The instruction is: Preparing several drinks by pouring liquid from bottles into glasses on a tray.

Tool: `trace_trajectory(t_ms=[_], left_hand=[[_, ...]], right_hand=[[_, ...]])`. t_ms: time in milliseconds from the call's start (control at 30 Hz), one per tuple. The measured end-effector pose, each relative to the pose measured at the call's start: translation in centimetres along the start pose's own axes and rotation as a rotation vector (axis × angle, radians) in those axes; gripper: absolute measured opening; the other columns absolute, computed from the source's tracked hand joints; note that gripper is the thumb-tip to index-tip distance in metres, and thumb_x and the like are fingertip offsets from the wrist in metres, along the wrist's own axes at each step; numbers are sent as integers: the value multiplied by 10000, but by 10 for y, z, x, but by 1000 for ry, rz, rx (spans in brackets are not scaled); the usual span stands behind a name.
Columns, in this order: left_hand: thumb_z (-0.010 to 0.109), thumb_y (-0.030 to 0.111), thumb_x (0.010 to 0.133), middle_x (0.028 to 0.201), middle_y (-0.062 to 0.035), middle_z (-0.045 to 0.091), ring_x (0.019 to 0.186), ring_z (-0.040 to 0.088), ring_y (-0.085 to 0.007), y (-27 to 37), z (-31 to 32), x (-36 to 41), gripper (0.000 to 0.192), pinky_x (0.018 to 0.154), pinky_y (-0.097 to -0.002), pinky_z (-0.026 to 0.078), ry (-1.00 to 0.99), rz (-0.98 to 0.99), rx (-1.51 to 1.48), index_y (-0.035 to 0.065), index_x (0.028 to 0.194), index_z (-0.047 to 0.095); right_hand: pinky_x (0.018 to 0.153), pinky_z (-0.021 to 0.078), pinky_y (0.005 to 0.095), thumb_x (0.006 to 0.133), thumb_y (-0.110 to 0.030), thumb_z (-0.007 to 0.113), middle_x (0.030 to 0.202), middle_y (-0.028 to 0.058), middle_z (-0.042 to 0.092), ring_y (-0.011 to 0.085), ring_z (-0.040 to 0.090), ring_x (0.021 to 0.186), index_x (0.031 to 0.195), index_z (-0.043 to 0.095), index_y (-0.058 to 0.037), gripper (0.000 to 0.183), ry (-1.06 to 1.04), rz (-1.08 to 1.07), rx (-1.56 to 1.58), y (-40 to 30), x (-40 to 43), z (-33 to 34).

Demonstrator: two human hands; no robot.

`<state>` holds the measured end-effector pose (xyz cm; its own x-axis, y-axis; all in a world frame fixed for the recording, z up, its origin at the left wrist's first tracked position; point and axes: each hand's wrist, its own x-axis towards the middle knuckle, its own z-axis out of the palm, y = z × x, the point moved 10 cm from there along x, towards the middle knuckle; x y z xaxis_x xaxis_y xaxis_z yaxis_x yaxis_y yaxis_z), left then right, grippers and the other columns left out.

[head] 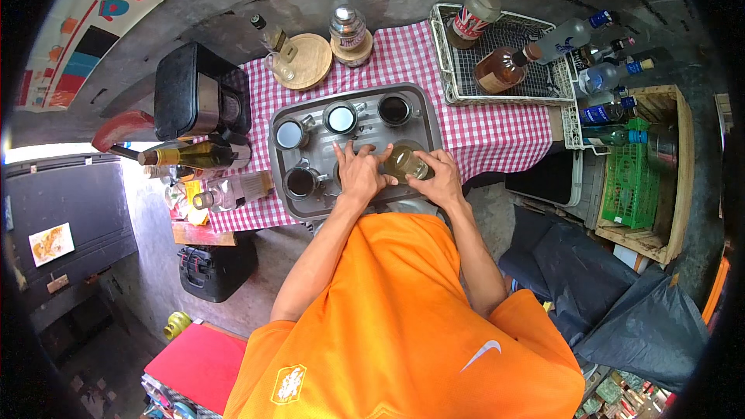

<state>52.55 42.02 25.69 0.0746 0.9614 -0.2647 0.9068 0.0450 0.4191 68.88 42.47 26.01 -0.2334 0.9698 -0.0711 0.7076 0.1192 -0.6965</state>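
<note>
My right hand (440, 178) holds a small clear glass (418, 167) tilted over a wider glass mug (397, 158) with pale yellowish liquid. My left hand (361, 171) is at that mug's left side, its thumb and forefinger at the edge and its other fingers spread; whether it grips the mug is unclear. Beneath the left hand, another glass vessel (337, 175) is mostly hidden. Across the grey tray (364, 93) stand glass mugs with dark contents: a back right mug (394, 109), a back middle mug (340, 119), a back left mug (289, 135) and a front left mug (301, 182).
A checked cloth (401, 52) covers the table. Bottles stand in a white wire basket (506, 99) at right. Behind the tray are a round wooden board (311, 61) and a glass jar (348, 29). A black appliance (189, 93) and several bottles (204, 155) stand left.
</note>
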Motion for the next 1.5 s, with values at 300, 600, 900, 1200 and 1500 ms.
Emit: trace_trajectory(t_ms=[300,600,900,1200,1500], left_hand=[[829,407,556,1225,-99,607,1272,391,-437,-1,0,0,732,1111,-610,119,11,3,-10,335,1248,601],[827,403,561,1212,-92,614,1268,397,-428,0,-1,-1,721,1111,-607,127,13,2,-15,339,1243,603],[810,460,564,1253,-91,591,1281,380,-443,-2,3,0,744,1106,-626,122,-30,-3,12,349,1263,583],[804,473,570,1252,-94,591,1283,379,-441,-1,3,1,731,1106,-626,122,-29,-9,15,347,1258,589],[824,405,572,1223,-87,609,1272,392,-428,-1,1,-1,723,1113,-607,119,-9,-7,13,348,1255,591]], right_hand=[[864,463,380,643,-247,782,949,97,567,277,540,949,1113,671,-81,511,-19,33,-1,1,0,2],[855,460,385,644,-247,786,930,91,554,269,534,937,1110,674,-83,506,-11,13,-39,-1,1,3],[858,455,376,656,-276,775,939,84,543,262,534,954,1094,676,-68,495,-38,60,-91,0,3,6],[840,429,375,654,-273,770,941,85,527,251,530,970,1051,682,-79,451,-55,96,-116,2,6,10],[830,414,375,635,-281,778,937,77,509,251,517,964,1031,679,-61,463,-61,98,-94,1,7,13]])
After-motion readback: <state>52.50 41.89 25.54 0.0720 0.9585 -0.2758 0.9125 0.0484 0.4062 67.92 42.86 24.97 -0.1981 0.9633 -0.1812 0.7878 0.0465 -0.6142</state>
